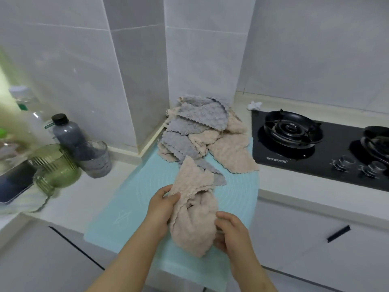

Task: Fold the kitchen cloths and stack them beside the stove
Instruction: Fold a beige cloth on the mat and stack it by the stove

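Observation:
A crumpled beige cloth (193, 209) hangs bunched between both hands above the light blue mat (126, 207). My left hand (163, 205) pinches its upper left edge. My right hand (228, 232) grips its lower right side. Behind it a loose pile of grey and beige cloths (202, 131) lies unfolded on the far end of the mat, against the tiled wall corner. One grey cloth (216, 178) trails from the pile toward the held cloth. The black gas stove (315, 148) sits to the right of the pile.
On the left counter stand a dark grey bottle (66, 133), a glass cup (97, 161), green glass jars (54, 167) and a phone (14, 182). A white crumpled wad (254, 105) lies behind the stove. White cabinet fronts with black handles are below the counter.

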`<state>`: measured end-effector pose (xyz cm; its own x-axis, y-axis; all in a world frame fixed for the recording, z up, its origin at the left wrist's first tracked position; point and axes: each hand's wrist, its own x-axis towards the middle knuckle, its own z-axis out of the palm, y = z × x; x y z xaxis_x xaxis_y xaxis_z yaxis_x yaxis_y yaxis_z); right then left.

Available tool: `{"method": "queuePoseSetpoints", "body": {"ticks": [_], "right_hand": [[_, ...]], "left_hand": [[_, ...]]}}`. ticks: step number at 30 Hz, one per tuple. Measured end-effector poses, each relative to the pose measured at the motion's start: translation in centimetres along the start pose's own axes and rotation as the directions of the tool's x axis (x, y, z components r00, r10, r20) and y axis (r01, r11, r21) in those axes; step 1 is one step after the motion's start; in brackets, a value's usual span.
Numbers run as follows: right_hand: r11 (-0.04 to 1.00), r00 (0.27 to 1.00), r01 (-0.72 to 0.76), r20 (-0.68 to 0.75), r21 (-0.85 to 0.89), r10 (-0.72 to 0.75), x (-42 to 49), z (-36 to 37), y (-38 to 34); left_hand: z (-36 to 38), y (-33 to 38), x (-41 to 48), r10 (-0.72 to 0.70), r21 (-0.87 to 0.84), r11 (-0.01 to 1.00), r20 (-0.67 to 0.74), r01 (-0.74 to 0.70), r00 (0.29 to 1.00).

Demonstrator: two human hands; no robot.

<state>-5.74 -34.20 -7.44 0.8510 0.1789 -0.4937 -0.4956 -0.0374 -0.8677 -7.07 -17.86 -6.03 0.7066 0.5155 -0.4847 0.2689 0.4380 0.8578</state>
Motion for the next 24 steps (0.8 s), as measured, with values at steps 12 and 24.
{"method": "queuePoseSetpoints", "body": {"ticks": [12,24], "right_hand": [[0.883,0.926,0.294,-0.122,-0.365,-0.359,4.3,13.6,-0.6],[0.543,0.770,0.263,-0.166,-0.798,-0.616,5.6,15.6,4.0]], "left_hand": [[-9.4,4.6,8.3,0.193,0.332,0.914,0.149,-0.233,0.970],[-11.6,2.3,12.7,0.371,0.570,0.418,0.604,-0.708,0.705]]}}
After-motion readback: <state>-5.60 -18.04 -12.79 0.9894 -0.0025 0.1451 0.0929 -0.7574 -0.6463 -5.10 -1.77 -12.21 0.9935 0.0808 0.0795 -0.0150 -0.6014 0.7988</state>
